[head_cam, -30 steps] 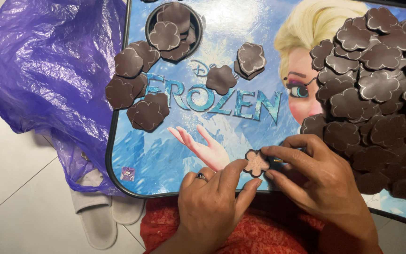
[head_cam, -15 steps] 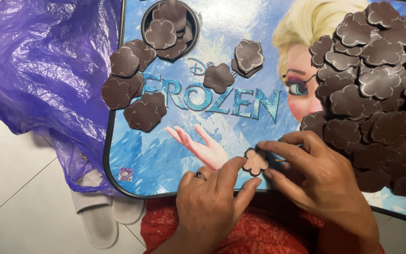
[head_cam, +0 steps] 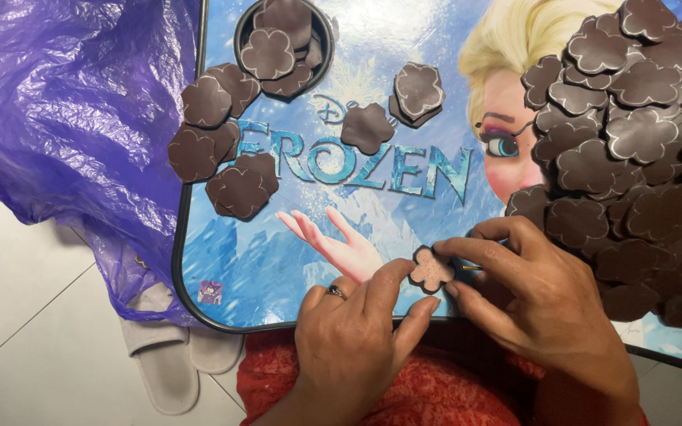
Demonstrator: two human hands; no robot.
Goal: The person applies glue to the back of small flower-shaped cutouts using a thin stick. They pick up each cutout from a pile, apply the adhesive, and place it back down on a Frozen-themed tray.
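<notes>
Crumpled purple plastic bag (head_cam: pixel 65 118): on the white tiled floor (head_cam: pixel 33 347), far left of the blue picture-printed lap desk (head_cam: pixel 294 260), partly tucked under its left edge.

Pair of white slippers (head_cam: pixel 171 359): on the floor below the desk's lower left corner.

Loose dark brown flower-shaped foam cut-outs (head_cam: pixel 222 150): scattered over the desk's upper left; several more sit in the round cup recess (head_cam: pixel 284 39) at its top edge.

Left hand (head_cam: pixel 353 347): at the desk's near edge, palm down, ring on one finger, thumb and forefinger pinched on the left rim of a single brown flower-shaped foam piece (head_cam: pixel 431 268).

That piece: held just above the desk's lower middle, pale face up, between both hands.

Right hand (head_cam: pixel 538 300): arched over, fingers curled, fingertips (head_cam: pixel 445 246) gripping the piece's right side.

Large heap of brown foam flowers (head_cam: pixel 633 134): covering the desk's right part.
</notes>
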